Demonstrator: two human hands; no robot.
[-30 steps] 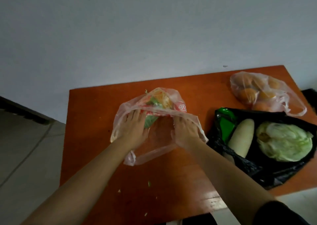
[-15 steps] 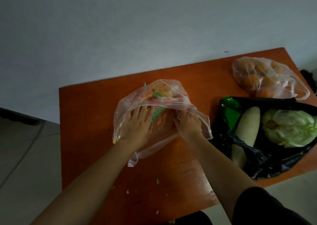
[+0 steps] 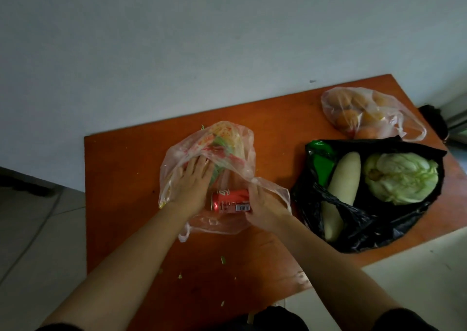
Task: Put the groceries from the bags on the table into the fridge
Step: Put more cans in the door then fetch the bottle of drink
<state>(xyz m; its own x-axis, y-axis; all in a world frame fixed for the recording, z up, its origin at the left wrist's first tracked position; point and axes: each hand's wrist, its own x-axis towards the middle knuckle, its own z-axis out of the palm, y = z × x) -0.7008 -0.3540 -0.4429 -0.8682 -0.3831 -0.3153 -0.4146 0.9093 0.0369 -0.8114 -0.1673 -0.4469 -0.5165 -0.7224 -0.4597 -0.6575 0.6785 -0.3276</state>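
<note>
Arms reach forward from the bottom edge, both bare to the elbow, converging on the clear plastic bag with red print [image 3: 212,151] lying near the middle of the orange-brown wooden table [image 3: 121,179]. Left forearm angles up and to the right, right forearm up and to the left, wrists close together over the bag's open mouth.

Between the two hands sits the red soda can with a white barcode label [image 3: 231,201], on its side at the bag's mouth, lying on the lower film. Left hand [image 3: 192,181] is just beside the can's silver end, flat and spread, palm down, fingers pressing into the bag against the green-and-yellow produce bundled inside; it grips nothing. Right hand [image 3: 265,204] is curled around the can's other end, fingers wrapped over it and closed on it, with a fold of the bag's film bunched across the knuckles.

Off to the right, well apart from the hands, the open black plastic bag [image 3: 353,219] holds a long pale gourd [image 3: 341,186], a round pale-green cabbage [image 3: 404,179] and a shiny green packet [image 3: 322,164]. Behind it, near the wall, a second clear bag of round orange fruit [image 3: 358,113]. Small green scraps dot the tabletop near the front edge.
</note>
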